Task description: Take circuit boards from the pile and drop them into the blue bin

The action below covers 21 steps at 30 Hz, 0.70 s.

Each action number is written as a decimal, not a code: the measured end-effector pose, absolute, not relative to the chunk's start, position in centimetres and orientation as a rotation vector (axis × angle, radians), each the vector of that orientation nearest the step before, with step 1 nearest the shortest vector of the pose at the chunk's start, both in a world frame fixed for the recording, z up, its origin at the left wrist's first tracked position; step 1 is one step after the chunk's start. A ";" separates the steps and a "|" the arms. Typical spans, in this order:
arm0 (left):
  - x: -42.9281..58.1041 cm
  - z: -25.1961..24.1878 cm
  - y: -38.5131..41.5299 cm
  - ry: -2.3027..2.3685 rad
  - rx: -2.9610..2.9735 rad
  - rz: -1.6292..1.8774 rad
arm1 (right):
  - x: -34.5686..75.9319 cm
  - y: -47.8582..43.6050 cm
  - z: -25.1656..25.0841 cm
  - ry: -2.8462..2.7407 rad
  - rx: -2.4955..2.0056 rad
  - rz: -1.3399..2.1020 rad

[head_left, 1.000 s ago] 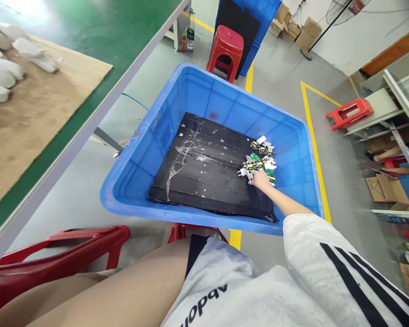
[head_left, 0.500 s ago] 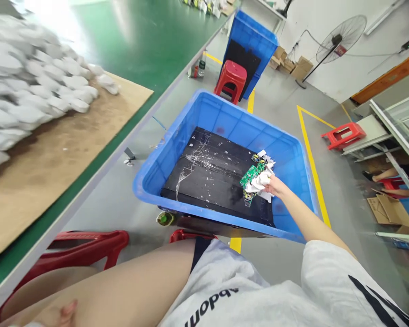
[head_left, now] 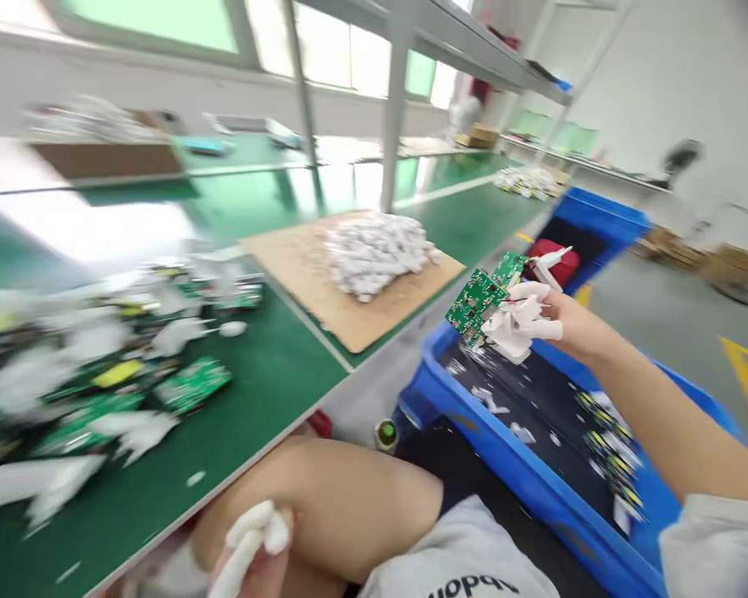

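Note:
My right hand (head_left: 552, 311), with white coverings on its fingers, is closed round a few green circuit boards (head_left: 475, 303) with white pieces attached. It holds them raised above the near left corner of a blue bin (head_left: 504, 436). Inside the bin, on a black liner (head_left: 539, 399), lies a row of boards with yellow parts (head_left: 611, 457). Low in the view, my left hand (head_left: 258, 548) is over my thigh, its white-covered fingers curled together with nothing visible in them. A blurred heap of circuit boards and white pieces (head_left: 118, 357) covers the green table to the left.
A cardboard sheet (head_left: 287, 249) on the green table (head_left: 299, 374) bears a pile of white pieces (head_left: 377, 249). A metal post (head_left: 399, 108) rises behind it. A bottle (head_left: 386, 433) stands between table and bin. Beyond the bin are a red stool (head_left: 558, 257) and another blue bin (head_left: 611, 212).
The view has swung left, bringing the board heap into sight. My right hand has risen out of the bin with circuit boards in it. My left hand has come up further into view.

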<state>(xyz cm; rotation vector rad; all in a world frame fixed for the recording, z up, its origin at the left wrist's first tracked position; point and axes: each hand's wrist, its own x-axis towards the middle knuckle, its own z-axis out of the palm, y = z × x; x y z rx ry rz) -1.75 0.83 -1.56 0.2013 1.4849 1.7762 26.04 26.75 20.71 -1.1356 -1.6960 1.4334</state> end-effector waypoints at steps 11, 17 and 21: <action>-13.5 14.5 -6.5 2.177 -0.287 2.159 | -8.5 25.3 24.0 -2.756 -0.164 0.622; -34.7 19.3 -16.0 3.307 -0.138 1.305 | -13.7 19.8 19.7 -3.087 0.038 -0.198; -37.7 18.4 -17.6 3.440 0.190 1.125 | -12.3 19.5 18.3 -3.161 0.097 -0.453</action>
